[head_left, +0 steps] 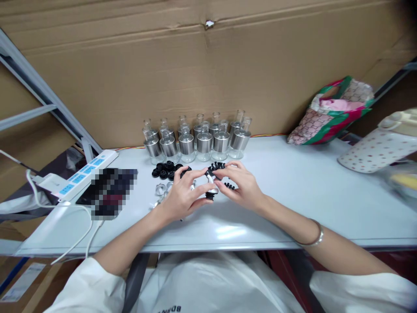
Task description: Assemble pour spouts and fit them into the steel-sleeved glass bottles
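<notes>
My left hand (184, 193) is closed on a bottle pour spout (211, 184) with a silvery body and a black ribbed stopper at its lower end. My right hand (243, 184) pinches a small dark piece (219, 174) at the upper end of that spout; its exact shape is partly hidden by the fingers. Small black parts (230, 186) lie in rows behind and beneath the right hand. Left of the hands are a heap of black stoppers (163, 169) and several silvery spout pieces (160, 189), some covered by my left hand.
Two rows of glass bottles with metal bands (186, 144) stand by the cardboard wall (146, 74). On the left lie a power strip (86, 174) with white cables and a blurred-out phone-like device (112, 193). A patterned bag (325, 115) and a dotted jug (374, 148) occupy the right.
</notes>
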Action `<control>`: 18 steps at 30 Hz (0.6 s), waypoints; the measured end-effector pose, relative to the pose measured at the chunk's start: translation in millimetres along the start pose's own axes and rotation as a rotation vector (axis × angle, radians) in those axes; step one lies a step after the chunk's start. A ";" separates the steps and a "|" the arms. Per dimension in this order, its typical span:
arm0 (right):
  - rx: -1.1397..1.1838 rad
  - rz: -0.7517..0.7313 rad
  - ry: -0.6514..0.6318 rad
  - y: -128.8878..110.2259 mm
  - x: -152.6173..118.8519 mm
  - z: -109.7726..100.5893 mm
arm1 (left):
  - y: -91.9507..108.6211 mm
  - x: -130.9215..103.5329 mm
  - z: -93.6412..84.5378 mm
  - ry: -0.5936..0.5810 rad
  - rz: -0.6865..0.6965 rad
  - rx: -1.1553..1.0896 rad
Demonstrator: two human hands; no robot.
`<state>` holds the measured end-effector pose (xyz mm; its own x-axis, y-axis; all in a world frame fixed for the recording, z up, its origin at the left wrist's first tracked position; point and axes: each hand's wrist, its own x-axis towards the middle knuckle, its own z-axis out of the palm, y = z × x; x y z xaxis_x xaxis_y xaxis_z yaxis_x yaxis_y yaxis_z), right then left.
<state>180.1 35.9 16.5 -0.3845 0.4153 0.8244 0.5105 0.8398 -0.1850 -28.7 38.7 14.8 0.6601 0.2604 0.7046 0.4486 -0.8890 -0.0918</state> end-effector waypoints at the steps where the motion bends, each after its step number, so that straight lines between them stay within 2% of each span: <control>1: 0.000 -0.007 0.005 0.3 -0.8 0.4 | -0.2 -0.7 0.4 -0.009 -0.004 -0.007; 4: 0.054 -0.033 0.000 1.5 -2.2 0.0 | -1.4 -3.4 1.6 -0.037 -0.025 -0.052; 8: 0.158 -0.081 -0.048 3.4 -3.1 -1.1 | -2.9 -5.8 3.6 -0.017 -0.063 -0.081; 13: 0.123 -0.085 -0.077 2.6 -3.6 -0.5 | -2.3 -4.9 5.4 0.025 -0.049 -0.083; 18: 0.106 -0.114 -0.083 2.3 -3.7 -0.9 | -0.2 -5.7 5.5 -0.006 -0.065 -0.157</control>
<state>183.4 36.0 13.5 -0.5002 0.3387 0.7969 0.3772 0.9136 -0.1515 -29.2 39.4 6.9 0.6364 0.3213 0.7012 0.3913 -0.9179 0.0655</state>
